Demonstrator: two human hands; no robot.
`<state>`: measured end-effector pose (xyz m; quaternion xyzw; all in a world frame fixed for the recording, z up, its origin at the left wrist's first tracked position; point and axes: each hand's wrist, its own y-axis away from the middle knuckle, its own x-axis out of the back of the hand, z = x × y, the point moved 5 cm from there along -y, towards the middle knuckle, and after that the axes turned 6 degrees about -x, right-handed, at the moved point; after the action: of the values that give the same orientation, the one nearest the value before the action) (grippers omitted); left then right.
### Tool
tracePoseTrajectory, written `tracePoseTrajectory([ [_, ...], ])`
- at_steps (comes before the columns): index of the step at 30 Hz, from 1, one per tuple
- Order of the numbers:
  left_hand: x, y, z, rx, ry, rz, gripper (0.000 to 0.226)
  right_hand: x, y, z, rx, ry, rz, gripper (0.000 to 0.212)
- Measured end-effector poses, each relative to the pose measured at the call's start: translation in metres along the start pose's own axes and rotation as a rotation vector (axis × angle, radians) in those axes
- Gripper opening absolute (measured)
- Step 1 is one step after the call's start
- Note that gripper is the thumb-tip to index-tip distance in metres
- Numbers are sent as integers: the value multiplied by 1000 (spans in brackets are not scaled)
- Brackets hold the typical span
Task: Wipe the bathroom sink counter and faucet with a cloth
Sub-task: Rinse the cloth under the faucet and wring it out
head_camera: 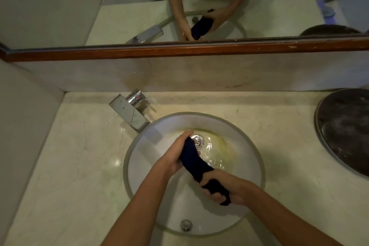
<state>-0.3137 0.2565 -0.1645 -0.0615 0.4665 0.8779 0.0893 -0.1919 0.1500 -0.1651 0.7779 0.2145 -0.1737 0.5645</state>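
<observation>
Dark round tray [345, 132] cut by right edge; cloth [196, 163] ends hidden in fists

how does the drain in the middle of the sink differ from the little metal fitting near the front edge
The shiny round metal drain is the larger of the two and sits at the bottom of the round white sink basin, in rippling water. The small round metal fitting sits high on the near wall, dry. The drain is partly hidden by the rolled dark blue cloth; the fitting is fully visible. Both are round chrome.
</observation>
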Motion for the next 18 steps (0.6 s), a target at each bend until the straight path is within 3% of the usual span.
tracePoseTrajectory([
  [3, 3, 25, 15, -80, 404, -375, 63, 1, 17, -9, 38, -314, -438, 44],
  [6, -2, 40, 24, -276, 296, -470, 79, -17, 27, -18, 135, -344, -761, 54],
  [9, -14, 39, 15, -348, 435, -506, 65, -46, 29, -18, 161, -409, -981, 63],
  [12, -35, 52, 19, -469, 685, -832, 37, -72, 28, -13, 190, -501, -1120, 66],
  [15, -30, 58, 25, -444, 789, -982, 40, -88, 29, -10, 280, -499, -1123, 70],
  [16, -24, 58, 28, -427, 768, -945, 40, -91, 29, -11, 308, -472, -1046, 68],
  [18, -11, 49, 30, -356, 644, -714, 29, -89, 28, -17, 280, -382, -749, 58],
])
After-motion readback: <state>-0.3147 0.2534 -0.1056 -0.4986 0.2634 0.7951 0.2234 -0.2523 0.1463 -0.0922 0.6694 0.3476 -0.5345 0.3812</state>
